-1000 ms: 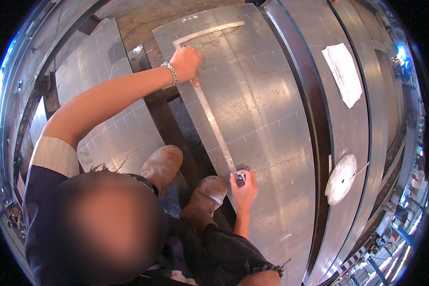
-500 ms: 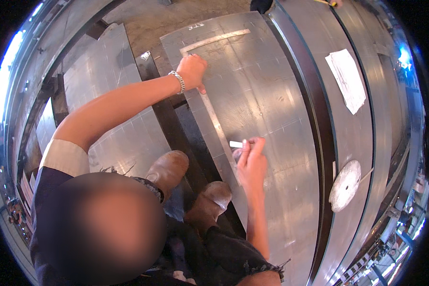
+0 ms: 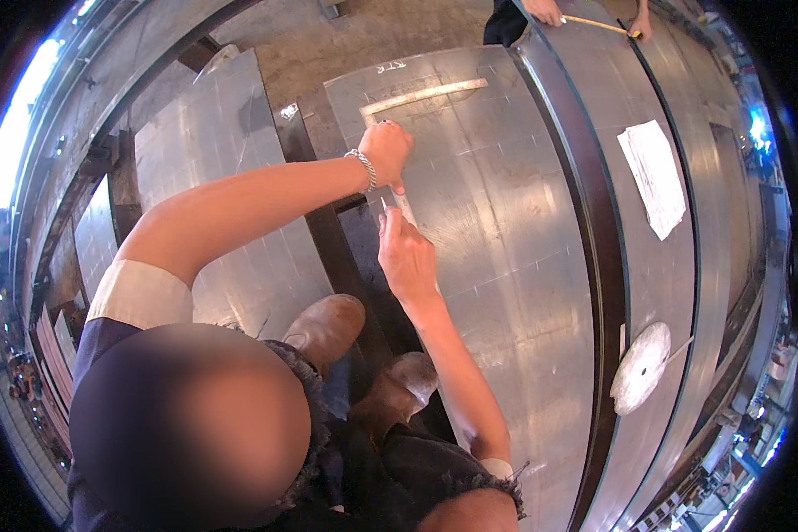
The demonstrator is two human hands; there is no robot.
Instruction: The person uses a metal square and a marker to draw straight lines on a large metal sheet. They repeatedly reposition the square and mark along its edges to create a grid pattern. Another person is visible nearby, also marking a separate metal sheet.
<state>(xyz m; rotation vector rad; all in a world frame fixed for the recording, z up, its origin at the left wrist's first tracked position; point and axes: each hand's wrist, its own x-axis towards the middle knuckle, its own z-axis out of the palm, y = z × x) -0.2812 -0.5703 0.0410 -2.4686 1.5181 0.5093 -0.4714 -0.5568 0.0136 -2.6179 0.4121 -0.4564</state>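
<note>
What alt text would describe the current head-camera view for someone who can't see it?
A person's left hand holds a pale L-shaped square flat on a large metal plate, while the right hand, gripping a thin pale stick, is by its long leg. White papers and a pale disc lie to the right.

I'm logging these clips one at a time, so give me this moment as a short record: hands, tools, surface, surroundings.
Left hand: over the L-square near its corner, thumb along the long arm
Right hand: fingertips together at a slim pale stick, mostly hidden, beside the long arm
L-square: flat, short arm at the far end
Surface: steel plate with pale marks
Right side: papers and, nearer, a round disc
Top right: a co-worker's hands at a yellow strip
</note>
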